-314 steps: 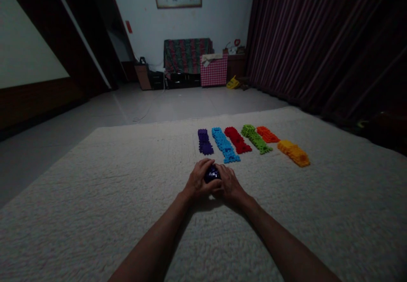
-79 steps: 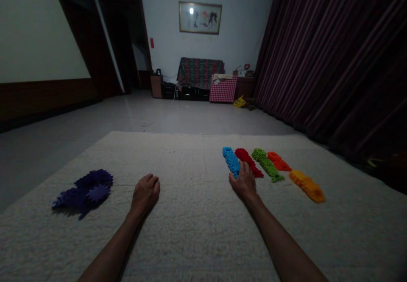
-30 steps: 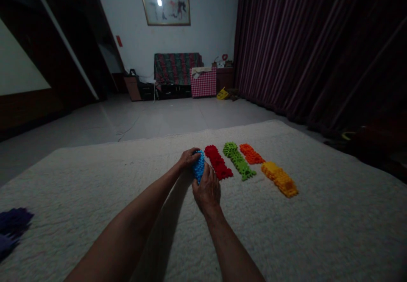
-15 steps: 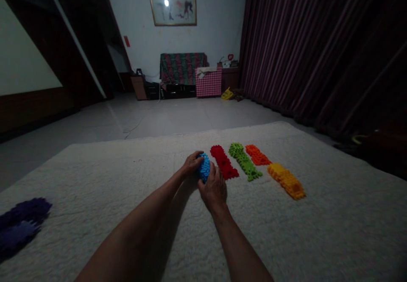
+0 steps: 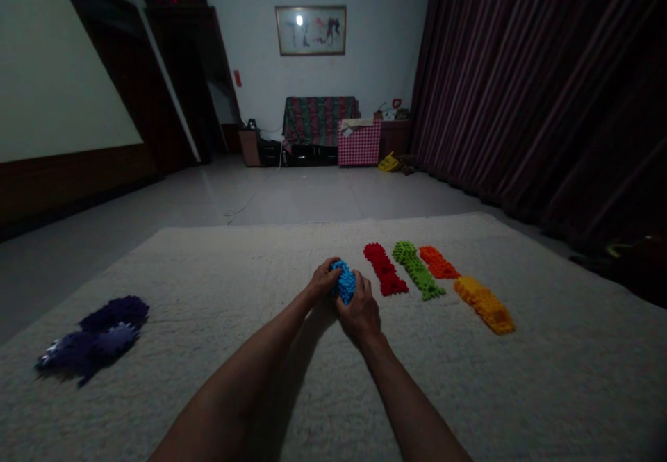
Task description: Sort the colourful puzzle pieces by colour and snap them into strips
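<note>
Between my two hands is a bundle of small blue toothed pieces [image 5: 344, 283], pressed from both sides. My left hand [image 5: 325, 276] grips its left end, with fingers over the top. My right hand [image 5: 361, 307] wraps the right and near side, its palm hiding part of the bundle. Just right of it lies a strip of red pieces [image 5: 384, 269]. Beyond that come a strip of green pieces [image 5: 417, 271], an orange cluster [image 5: 438, 262] and a yellow stack [image 5: 483, 305]. How the blue pieces join is too small to tell.
A pale quilted mat [image 5: 219, 406] covers the floor under everything. Far to the left lies a dark purple pile [image 5: 96, 340]. Past the mat is tiled floor [image 5: 313, 194], with a cloth-covered cabinet [image 5: 319, 118] at the wall and a purple curtain [image 5: 495, 87] on the right.
The view has turned left and tilted up a little, so the purple pile shows more fully. Both hands keep their hold on the blue bundle, near the same spot on the mat.
</note>
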Available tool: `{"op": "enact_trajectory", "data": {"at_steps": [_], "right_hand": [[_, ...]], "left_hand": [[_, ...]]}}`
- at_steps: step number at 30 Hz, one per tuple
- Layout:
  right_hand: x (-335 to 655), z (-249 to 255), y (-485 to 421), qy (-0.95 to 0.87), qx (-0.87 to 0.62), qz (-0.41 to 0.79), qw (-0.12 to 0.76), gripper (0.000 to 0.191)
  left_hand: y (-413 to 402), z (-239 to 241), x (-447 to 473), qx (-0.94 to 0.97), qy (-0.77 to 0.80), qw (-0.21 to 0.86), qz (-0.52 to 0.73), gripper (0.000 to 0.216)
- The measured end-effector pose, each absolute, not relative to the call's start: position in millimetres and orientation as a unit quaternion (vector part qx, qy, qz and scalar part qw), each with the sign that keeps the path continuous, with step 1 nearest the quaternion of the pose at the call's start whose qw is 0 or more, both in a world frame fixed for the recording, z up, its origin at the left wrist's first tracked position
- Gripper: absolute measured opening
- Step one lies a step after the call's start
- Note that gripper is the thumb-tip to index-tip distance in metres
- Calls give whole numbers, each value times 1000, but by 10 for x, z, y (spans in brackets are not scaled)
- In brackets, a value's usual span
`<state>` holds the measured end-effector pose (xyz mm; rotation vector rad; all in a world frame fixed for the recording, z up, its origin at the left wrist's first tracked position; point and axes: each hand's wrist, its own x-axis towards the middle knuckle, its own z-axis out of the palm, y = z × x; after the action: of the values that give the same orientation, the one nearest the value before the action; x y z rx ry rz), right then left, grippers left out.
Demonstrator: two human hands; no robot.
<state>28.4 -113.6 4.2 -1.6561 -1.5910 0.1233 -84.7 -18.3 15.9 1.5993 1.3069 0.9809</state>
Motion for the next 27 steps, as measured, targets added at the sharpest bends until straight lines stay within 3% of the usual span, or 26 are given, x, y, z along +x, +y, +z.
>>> {"op": "enact_trajectory", "data": {"at_steps": [10,27], "right_hand": [[-653,166,-1284,-659,-636,149,373,65],[-3165,190,-1468,-662,-523,330,424,61]], "left_hand": [[-646,339,-1859,608,604,347,382,46],[-1306,754,-4247,528,791,144,274,51]]}}
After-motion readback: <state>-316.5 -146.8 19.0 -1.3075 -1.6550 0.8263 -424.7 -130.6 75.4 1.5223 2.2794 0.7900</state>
